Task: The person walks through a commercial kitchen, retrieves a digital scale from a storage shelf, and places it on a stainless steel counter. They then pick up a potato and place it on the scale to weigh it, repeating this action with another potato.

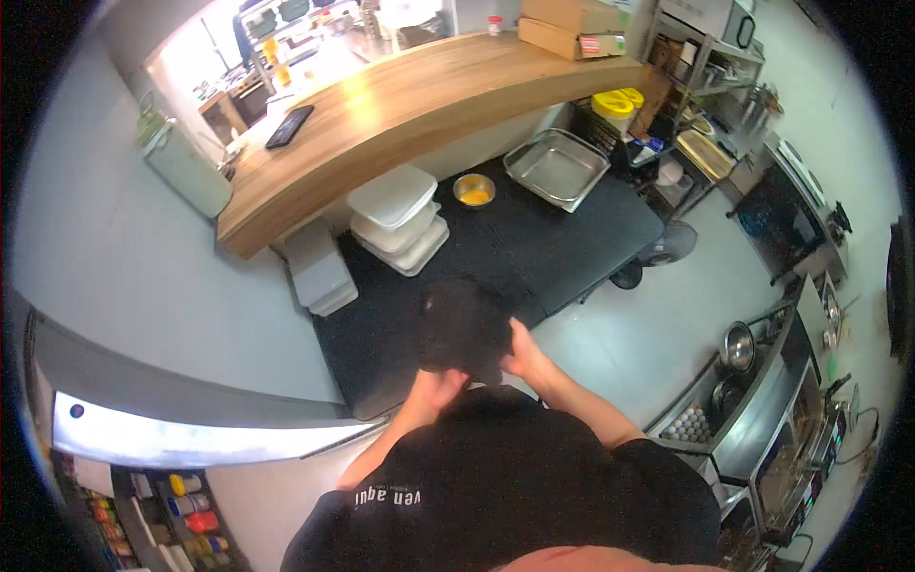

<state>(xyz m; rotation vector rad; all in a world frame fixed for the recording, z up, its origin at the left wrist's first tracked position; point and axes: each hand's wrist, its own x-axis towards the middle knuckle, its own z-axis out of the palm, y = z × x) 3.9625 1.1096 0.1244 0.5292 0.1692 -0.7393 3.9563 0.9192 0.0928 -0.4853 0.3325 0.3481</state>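
Observation:
A dark rounded item, apparently a black cap, is between my hands, close to my chest and over the near part of the black folding table. My left hand grips its lower left edge with curled fingers. At its right edge is my right hand, thumb raised and the other fingers partly hidden behind it. Farther back on the table stand a stack of white lidded containers, a small metal bowl with something yellow in it and a rectangular steel pan.
A wooden counter runs behind the table, bearing a phone and a cardboard box. More white containers stand at the table's left end. To the right are metal shelving, a steel sink unit and eggs.

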